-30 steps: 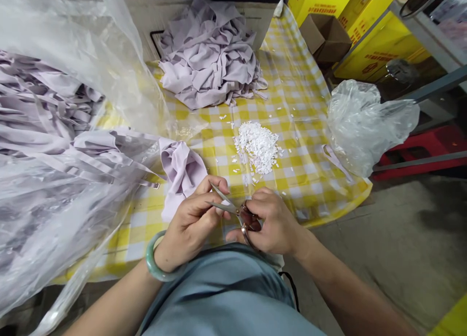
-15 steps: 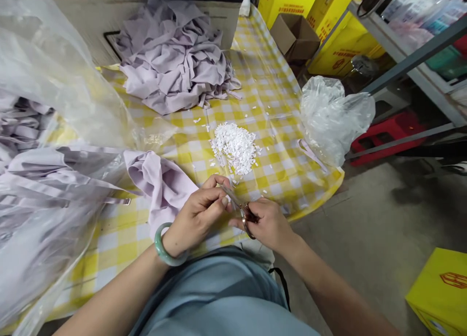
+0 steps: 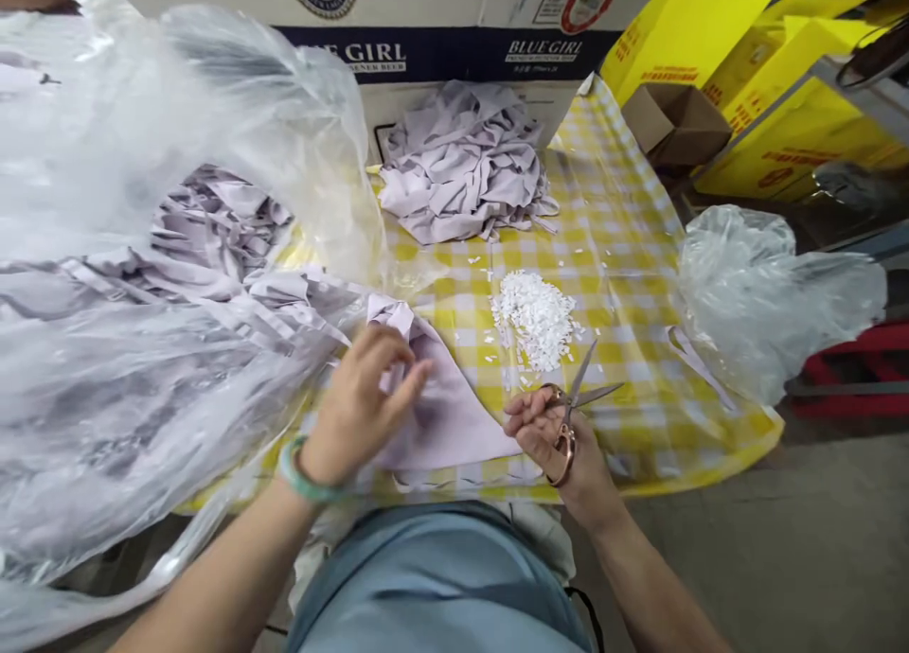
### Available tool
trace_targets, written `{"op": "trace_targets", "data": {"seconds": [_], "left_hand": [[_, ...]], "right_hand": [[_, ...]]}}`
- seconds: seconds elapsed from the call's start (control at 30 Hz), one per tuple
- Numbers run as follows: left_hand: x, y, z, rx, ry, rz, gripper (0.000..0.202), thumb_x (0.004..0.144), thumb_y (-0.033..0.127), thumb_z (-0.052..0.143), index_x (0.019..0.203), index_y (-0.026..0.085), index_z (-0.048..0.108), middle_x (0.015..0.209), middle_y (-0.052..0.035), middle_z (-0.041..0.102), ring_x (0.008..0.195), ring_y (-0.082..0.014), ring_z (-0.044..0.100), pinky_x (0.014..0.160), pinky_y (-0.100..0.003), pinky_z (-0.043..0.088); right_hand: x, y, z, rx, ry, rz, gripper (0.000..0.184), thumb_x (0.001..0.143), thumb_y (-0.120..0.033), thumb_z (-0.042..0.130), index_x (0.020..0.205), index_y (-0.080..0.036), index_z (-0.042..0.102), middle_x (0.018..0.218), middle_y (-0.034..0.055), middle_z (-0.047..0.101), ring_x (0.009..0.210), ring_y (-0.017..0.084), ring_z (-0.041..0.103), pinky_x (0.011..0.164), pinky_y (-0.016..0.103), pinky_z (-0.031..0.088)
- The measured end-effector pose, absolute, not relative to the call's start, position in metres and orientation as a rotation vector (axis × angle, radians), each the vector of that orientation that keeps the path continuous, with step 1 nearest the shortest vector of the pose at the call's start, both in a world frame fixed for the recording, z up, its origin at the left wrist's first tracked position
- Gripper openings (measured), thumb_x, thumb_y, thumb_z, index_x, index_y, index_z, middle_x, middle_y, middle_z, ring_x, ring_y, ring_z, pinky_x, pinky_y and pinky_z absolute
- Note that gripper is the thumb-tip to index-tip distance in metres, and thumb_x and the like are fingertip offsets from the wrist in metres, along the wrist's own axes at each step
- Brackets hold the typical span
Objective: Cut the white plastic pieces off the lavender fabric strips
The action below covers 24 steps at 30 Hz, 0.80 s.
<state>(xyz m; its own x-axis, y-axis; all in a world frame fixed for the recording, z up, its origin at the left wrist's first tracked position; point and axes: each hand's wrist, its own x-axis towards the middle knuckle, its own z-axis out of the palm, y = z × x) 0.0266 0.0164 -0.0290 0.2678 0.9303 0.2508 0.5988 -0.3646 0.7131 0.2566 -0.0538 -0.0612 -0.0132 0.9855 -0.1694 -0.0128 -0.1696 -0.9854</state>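
1. Resting on the lilac garment (image 3: pixel 454 416), the left hand (image 3: pixel 359 412) has loosely curled fingers that touch the cloth; I cannot tell whether it grips any of it.
2. The right hand (image 3: pixel 550 435) is clasped through the handles of the scissors (image 3: pixel 579 397), blades apart.
3. The garment lies on the yellow checked tablecloth (image 3: pixel 625 284), near the pile of white bits (image 3: pixel 534 317).
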Motion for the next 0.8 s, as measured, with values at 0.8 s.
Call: {"op": "trace_targets", "data": {"seconds": [0.8], "left_hand": [[0.018, 0.078, -0.002, 2.643, 1.113, 0.646, 0.013, 0.084, 0.006, 0.047, 0.08, 0.017, 0.053, 0.087, -0.0081, 0.055, 0.074, -0.0194, 0.053, 0.067, -0.03, 0.044]], "right_hand": [[0.2, 0.022, -0.047, -1.258, -1.454, 0.627, 0.016, 0.08, -0.016, 0.059, 0.091, -0.025, 0.051, 0.09, 0.001, 0.059, 0.086, 0.017, 0.061, 0.083, 0.034, 0.051]]}}
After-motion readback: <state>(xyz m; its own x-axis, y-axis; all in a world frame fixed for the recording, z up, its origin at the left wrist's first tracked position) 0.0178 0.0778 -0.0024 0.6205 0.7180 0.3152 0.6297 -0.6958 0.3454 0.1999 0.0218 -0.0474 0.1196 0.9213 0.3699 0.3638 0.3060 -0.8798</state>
